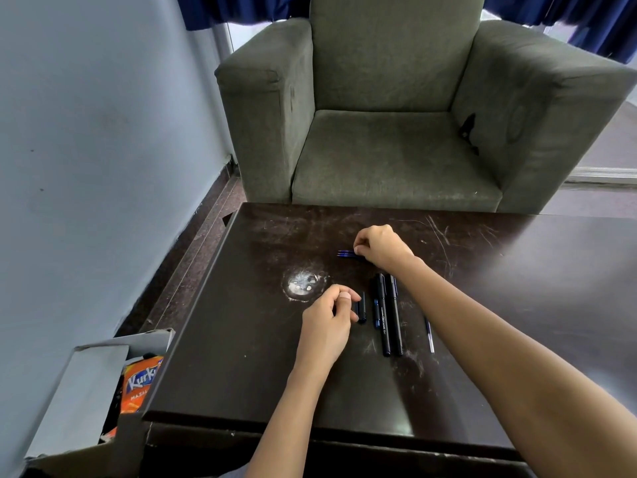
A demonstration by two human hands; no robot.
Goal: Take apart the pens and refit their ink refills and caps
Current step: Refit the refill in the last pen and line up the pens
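Two black pen barrels (388,313) lie side by side on the dark table (241,357), pointing away from me. Left of them lie a short blue-clipped piece (376,313) and a black cap (361,310). My left hand (327,322) rests curled just left of that cap, fingertips touching or nearly touching it. Farther back, my right hand (381,246) pinches the near end of a small bundle of blue ink refills (348,254) lying on the table. A single thin refill (429,334) lies right of the barrels, under my right forearm.
A white scuffed patch (303,284) marks the tabletop left of the parts. A grey armchair (396,115) stands right behind the table. An open cardboard box (100,391) with an orange snack packet (141,384) sits on the floor at the table's left front corner. A wall runs along the left.
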